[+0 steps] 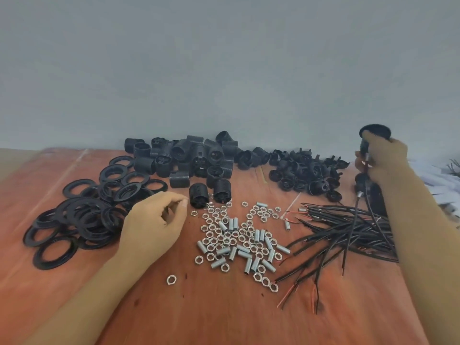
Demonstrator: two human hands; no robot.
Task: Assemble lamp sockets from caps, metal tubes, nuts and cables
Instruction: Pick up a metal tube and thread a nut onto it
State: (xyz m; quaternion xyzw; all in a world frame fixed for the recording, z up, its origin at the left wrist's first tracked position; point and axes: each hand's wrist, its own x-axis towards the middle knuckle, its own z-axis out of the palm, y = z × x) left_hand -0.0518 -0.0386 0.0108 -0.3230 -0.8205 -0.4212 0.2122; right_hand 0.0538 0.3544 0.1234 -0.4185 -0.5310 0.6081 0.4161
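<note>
Little looks finished — the right hand clamps one part-built black plastic lamp socket, raised at far right. The left hand, fingers curled, hovers beside the heaped silver hex nuts and threaded metal tubes — whether it pinches one, I cannot tell. Piled black dome caps and black cables wait.

Black domed caps: heaped, back right. Silver hex nuts and short threaded metal tubes: mixed loose, centre. Black cables: red-tipped, bundled right. One cabled socket: raised, far right.
</note>
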